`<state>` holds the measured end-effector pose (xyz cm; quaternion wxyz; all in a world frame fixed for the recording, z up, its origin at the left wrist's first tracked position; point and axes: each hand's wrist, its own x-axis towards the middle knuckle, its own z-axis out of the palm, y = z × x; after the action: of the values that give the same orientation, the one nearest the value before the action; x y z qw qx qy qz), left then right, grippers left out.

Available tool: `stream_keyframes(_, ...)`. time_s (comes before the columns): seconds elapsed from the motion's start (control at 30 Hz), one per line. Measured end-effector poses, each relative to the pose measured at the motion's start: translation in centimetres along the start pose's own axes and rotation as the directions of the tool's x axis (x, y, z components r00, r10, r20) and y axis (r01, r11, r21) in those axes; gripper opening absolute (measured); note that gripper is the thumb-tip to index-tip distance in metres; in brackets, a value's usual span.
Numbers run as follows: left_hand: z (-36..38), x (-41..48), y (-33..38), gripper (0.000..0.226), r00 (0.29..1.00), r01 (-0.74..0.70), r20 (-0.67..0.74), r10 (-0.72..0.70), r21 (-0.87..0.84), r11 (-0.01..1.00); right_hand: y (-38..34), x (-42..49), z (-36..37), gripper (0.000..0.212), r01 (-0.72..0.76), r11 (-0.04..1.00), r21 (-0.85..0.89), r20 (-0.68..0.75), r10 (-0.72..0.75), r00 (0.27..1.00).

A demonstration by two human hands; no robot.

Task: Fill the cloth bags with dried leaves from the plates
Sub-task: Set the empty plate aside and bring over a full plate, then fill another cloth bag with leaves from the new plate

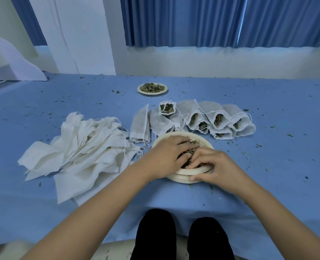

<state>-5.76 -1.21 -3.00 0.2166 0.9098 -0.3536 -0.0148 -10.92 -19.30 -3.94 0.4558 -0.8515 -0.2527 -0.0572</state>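
Digging into the dried leaves on the near plate, left hand and right hand curl their fingers round a clump. Filled bags lie just beyond them, empty bags left of them, and a second plate farther beyond.

A plain indoor workroom: far beyond the fingers pleated blue curtains hang above a bare white wall, with a white pillar off to their far left. The table's blue cloth is littered with leaf crumbs all round the fingers. It serves as a hand-packing bench, with dried leaves under them and a heap of cloth bags just to their left.
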Motion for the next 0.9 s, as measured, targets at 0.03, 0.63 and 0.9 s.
stream_keyframes(0.03,0.1,-0.1,0.0,0.044,1.0,0.019,-0.015,-0.021,-0.071,0.997,0.1,-0.1,0.0,0.025,0.003,1.0,-0.009,0.001,-0.003,1.0)
stream_keyframes(0.63,-7.4,-3.5,-6.9,0.02,0.866,0.496,-0.108,-0.489,0.317,0.808,0.8,0.9,0.7,0.034,0.123,0.988,-0.088,-0.071,-0.13,0.989)
stream_keyframes(0.9,-7.1,-3.5,-7.4,0.012,0.835,0.549,-0.241,-0.495,0.319,0.772,1.1,1.0,1.2,0.042,0.087,0.991,-0.105,-0.116,-0.099,0.988)
